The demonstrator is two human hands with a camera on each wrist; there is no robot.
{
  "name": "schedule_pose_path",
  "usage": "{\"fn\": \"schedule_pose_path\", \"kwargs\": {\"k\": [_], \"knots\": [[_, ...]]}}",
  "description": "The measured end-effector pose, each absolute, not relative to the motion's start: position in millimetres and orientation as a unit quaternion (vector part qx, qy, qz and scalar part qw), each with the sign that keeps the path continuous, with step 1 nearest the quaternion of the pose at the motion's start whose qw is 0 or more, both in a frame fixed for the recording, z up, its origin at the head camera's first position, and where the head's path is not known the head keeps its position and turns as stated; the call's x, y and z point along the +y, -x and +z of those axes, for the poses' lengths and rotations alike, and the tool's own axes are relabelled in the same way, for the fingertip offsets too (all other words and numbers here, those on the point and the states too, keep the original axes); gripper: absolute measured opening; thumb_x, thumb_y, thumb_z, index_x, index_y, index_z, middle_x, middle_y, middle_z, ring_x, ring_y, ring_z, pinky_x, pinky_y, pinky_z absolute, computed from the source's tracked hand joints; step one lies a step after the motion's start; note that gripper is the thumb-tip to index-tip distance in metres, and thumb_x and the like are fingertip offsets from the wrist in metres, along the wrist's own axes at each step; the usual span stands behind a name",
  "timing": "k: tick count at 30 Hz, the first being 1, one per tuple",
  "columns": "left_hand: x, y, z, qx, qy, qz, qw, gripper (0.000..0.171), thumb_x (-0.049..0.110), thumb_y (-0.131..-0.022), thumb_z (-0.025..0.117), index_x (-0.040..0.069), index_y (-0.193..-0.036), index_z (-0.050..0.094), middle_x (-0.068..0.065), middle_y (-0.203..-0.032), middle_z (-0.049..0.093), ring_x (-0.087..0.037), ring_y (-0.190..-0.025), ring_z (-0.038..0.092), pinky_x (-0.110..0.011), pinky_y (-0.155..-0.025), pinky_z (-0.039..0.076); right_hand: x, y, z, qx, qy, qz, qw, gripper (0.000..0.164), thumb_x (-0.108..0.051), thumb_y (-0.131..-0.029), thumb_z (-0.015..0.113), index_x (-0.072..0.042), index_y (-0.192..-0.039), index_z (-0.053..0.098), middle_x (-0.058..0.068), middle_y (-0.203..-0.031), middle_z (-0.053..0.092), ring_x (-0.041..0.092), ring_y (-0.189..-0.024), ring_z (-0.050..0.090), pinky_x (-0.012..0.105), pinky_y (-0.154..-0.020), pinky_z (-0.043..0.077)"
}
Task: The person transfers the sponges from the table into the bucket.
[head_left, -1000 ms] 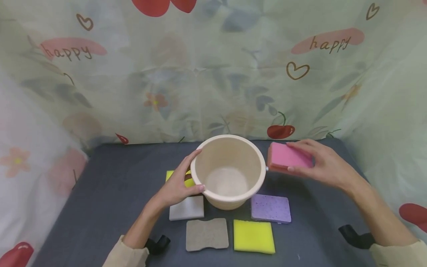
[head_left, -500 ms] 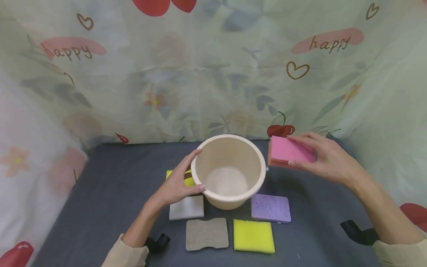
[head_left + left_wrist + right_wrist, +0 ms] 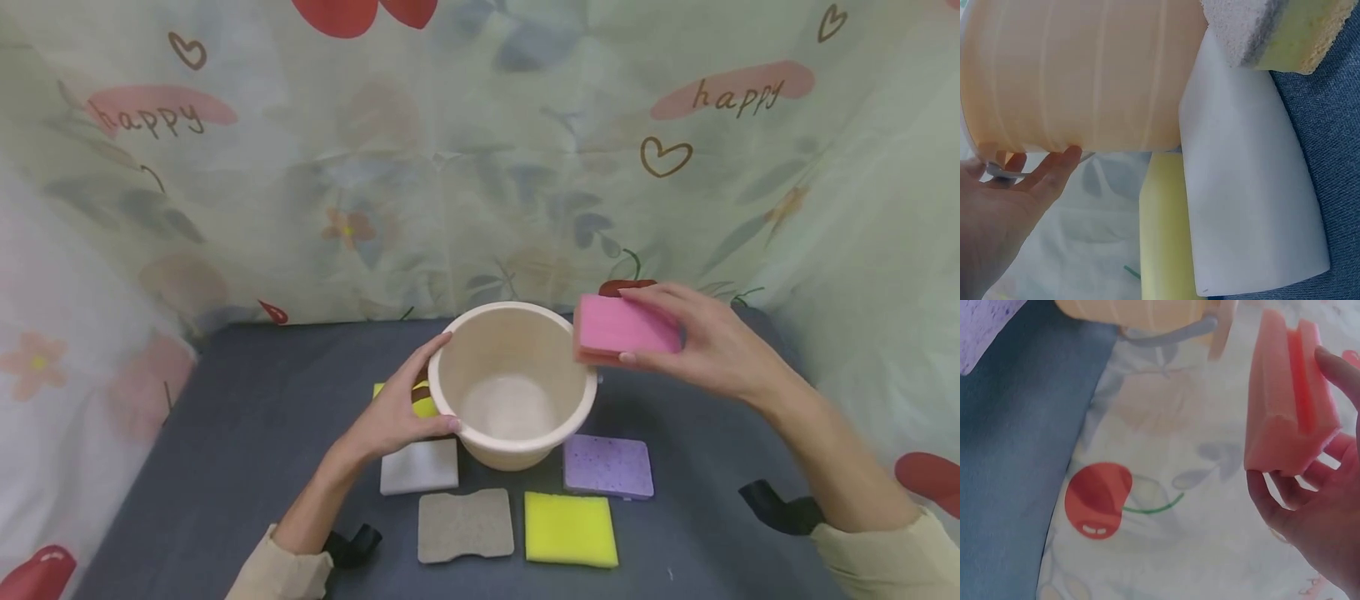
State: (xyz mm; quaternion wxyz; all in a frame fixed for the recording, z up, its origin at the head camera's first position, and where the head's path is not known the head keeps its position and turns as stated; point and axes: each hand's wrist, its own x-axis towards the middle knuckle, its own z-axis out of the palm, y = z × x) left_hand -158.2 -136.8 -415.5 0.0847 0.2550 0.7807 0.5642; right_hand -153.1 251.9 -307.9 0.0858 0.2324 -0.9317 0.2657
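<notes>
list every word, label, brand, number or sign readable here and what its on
"happy": on the left pink patch of the printed cloth.
"happy": on the right pink patch of the same cloth.
Signs: brown heart outlines on that cloth, without words.
Too blurred or cut off to read: faint marks at the right wrist view's bottom edge.
No lettering shows on the bucket or pink sponge.

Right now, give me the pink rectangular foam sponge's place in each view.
Head: the pink rectangular foam sponge is right of centre, overlapping the rim of the round cream plastic bucket in the picture.
Left wrist: not in it.
Right wrist: upper right, in the right hand.
Shared landmark: the bucket, in all three.
</notes>
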Motion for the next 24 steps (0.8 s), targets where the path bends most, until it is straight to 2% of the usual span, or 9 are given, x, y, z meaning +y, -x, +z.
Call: {"fn": "schedule_pose_path", "kwargs": {"k": [4,9,15,21,24], "knots": [[-136.1,158.2,-414.4,0.783,-0.254,0.561,0.086,0.105,0.042,-0.076,0.086,0.025,-0.158,0.024,-0.001,-0.158,0.029,-0.030,-0.134,0.045,-0.049,-0.105,0.041,242.8,155.6,-309.1,-0.923,-0.244,0.282,0.091,0.071,-0.035,-0.074,0.088,-0.015,-0.137,0.061,0.001,-0.130,0.059,0.017,-0.105,0.055,0.036,-0.075,0.048],[-136.0,158.3,-413.5,0.789,-0.251,0.554,0.084,0.105,0.043,-0.077,0.085,0.025,-0.158,0.023,-0.001,-0.158,0.029,-0.029,-0.135,0.045,-0.050,-0.105,0.041,230.3,159.1,-311.7,-0.915,-0.253,0.304,0.082,0.068,-0.036,-0.077,0.087,-0.011,-0.135,0.062,0.005,-0.130,0.058,0.023,-0.110,0.054,0.041,-0.079,0.047],[-136.6,159.3,-415.1,0.797,-0.244,0.545,0.085,0.104,0.041,-0.077,0.086,0.026,-0.159,0.022,0.000,-0.158,0.029,-0.029,-0.134,0.046,-0.049,-0.105,0.041,216.1,160.6,-315.1,-0.907,-0.251,0.324,0.096,0.065,-0.031,-0.076,0.088,-0.006,-0.131,0.064,0.007,-0.124,0.057,0.024,-0.107,0.053,0.040,-0.079,0.046],[-135.9,158.6,-415.4,0.795,-0.247,0.548,0.080,0.103,0.038,-0.077,0.086,0.026,-0.158,0.023,0.000,-0.158,0.029,-0.027,-0.132,0.048,-0.049,-0.105,0.041,204.3,159.3,-316.4,-0.904,-0.240,0.339,0.103,0.064,-0.024,-0.075,0.089,-0.006,-0.131,0.064,0.007,-0.119,0.056,0.023,-0.103,0.053,0.039,-0.079,0.044],[-135.1,158.0,-416.1,0.792,-0.248,0.553,0.078,0.103,0.037,-0.077,0.086,0.026,-0.158,0.023,0.000,-0.158,0.028,-0.026,-0.132,0.047,-0.050,-0.104,0.041,198.0,159.2,-316.8,-0.902,-0.234,0.352,0.090,0.064,-0.026,-0.075,0.089,-0.009,-0.132,0.064,0.005,-0.120,0.056,0.021,-0.103,0.054,0.039,-0.081,0.045]]}}
